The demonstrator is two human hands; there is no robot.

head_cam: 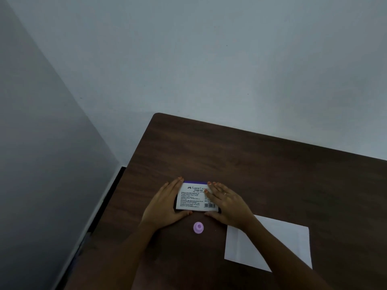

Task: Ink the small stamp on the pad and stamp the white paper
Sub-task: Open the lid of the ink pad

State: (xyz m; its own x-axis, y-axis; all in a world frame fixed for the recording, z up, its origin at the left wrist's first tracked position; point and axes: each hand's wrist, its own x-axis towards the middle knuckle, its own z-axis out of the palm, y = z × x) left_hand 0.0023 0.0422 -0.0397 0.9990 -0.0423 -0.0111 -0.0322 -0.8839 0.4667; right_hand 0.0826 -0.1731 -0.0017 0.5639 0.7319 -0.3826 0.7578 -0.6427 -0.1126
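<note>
A closed stamp pad [193, 198] with a white printed label and a purple far edge lies on the dark wooden table [272, 174]. My left hand [165, 205] grips its left side, thumb at the near edge. My right hand [227, 203] grips its right side, fingers resting on the lid. A small round pink stamp [198, 227] stands on the table just in front of the pad, between my wrists and touching neither. The white paper [282, 245] lies to the right, partly under my right forearm.
The table's left edge runs close to a grey wall [41, 164], with a narrow dark gap [100, 216] between them. A pale wall [209, 59] rises behind the table's far edge.
</note>
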